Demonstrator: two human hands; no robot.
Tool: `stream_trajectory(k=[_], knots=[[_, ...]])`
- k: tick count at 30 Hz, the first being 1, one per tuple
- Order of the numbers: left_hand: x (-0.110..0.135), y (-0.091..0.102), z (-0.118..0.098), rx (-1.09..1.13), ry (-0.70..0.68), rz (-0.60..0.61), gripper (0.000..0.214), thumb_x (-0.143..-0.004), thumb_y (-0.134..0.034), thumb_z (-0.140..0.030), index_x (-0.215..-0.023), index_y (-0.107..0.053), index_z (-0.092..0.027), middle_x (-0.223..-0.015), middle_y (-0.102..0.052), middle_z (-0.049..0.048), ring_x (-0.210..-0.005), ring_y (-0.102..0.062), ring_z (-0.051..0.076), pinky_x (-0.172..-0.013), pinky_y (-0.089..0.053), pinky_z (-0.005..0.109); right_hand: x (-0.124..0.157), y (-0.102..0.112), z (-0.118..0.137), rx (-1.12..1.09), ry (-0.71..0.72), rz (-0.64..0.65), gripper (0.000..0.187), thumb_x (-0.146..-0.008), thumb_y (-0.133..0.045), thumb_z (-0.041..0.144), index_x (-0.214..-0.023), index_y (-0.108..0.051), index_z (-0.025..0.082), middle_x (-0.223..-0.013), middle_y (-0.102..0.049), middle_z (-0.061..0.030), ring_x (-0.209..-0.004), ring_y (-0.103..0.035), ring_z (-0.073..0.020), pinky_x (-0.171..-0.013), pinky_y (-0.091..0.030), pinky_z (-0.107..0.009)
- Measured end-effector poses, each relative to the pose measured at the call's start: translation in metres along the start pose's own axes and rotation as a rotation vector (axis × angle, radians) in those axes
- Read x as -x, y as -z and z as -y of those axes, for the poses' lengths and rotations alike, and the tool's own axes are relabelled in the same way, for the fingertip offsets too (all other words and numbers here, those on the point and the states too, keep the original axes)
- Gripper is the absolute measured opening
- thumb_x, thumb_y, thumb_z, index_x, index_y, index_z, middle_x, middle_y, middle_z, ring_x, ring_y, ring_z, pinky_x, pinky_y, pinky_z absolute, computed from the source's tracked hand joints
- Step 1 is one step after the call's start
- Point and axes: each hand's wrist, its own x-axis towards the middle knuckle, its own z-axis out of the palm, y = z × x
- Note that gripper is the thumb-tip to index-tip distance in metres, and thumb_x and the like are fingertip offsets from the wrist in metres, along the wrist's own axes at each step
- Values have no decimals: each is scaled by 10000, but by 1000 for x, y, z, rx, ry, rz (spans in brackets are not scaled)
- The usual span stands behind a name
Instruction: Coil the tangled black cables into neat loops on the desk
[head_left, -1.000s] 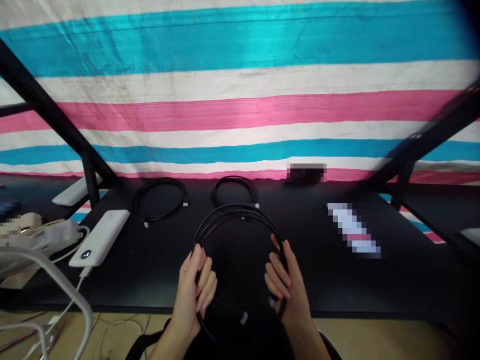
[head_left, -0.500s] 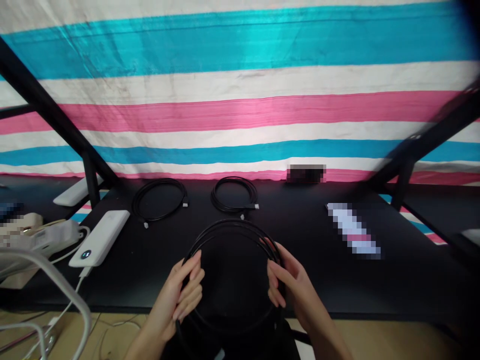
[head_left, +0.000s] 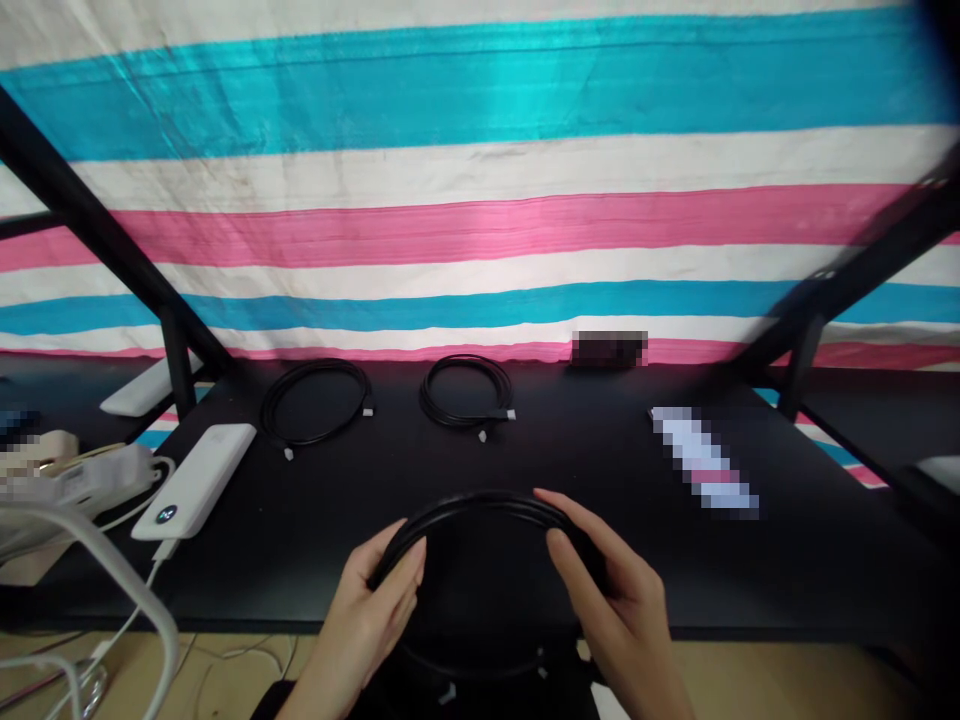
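I hold a coiled black cable point(head_left: 480, 505) over the near edge of the black table point(head_left: 622, 560). My left hand point(head_left: 371, 610) grips the coil's left side with fingers wrapped round it. My right hand point(head_left: 611, 595) curls over the coil's right side. The loop lies nearly flat, and its lower part with pale connector ends hangs below the table edge. Two more coiled black cables rest at the table's back: one at left point(head_left: 315, 402), one in the middle point(head_left: 466, 392).
A white power bank point(head_left: 195, 480) with a lit indicator lies at the left, plugged into a white lead. Black frame struts point(head_left: 97, 235) slope at both sides. A striped cloth point(head_left: 480, 180) hangs behind. White cables and devices clutter the far left.
Both hands have lowered the coil toward me and tipped it from upright to nearly flat. My hands have shifted further round its sides.
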Motion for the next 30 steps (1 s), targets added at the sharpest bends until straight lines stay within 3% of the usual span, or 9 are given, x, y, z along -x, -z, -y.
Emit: stream_trajectory(k=[7, 10, 14, 19, 25, 30], knots=[[5, 9, -24, -236, -318, 75, 264, -647, -774, -296, -873, -670, -208, -462, -445, -67, -365, -297, 49, -368, -258, 170, -11, 9, 4, -110, 47, -132, 311, -776, -671, 211, -1065, -730, 308, -784, -713, -46, -787, -675, -256, -571, -563, -328], [8, 8, -32, -389, -438, 121, 107, -697, -715, -298, -730, -717, -196, -449, -441, -39, -378, -318, 71, -392, -286, 201, -15, 10, 11, -54, 80, -51, 251, -774, -670, 219, -990, -755, 313, -749, -703, -35, -665, -646, -208, -542, -534, -293], [8, 3, -33, -527, -597, 95, 221, -726, -660, -301, -525, -679, -210, -446, -484, -9, -421, -393, 105, -459, -353, 222, -10, 4, 16, -15, 82, 107, 217, -844, -585, 351, -933, -770, 285, -618, -651, -25, -506, -559, -152, -499, -491, -263], [8, 10, -21, -398, -564, 54, 204, -674, -702, -321, -498, -674, -221, -475, -560, 25, -495, -498, 163, -516, -405, 259, -4, -1, 13, -145, -90, 111, 439, -881, -475, 537, -769, -792, 255, -363, -414, 13, -370, -449, -132, -454, -440, -274], [8, 26, -5, -217, -452, 47, 152, -654, -747, -397, -665, -740, -245, -469, -570, 33, -491, -505, 194, -555, -443, 318, -5, 1, 17, -390, -133, 265, 422, -776, -563, 643, -698, -787, 294, -330, -422, 23, -293, -350, -100, -429, -388, -287], [6, 31, 1, -257, -631, -83, 222, -631, -774, -460, -571, -725, -252, -511, -609, 47, -575, -554, 202, -585, -457, 285, 5, 3, 11, -489, -278, 254, 357, -711, -653, 633, -707, -765, 294, -366, -422, 48, -289, -355, -74, -420, -360, -253]])
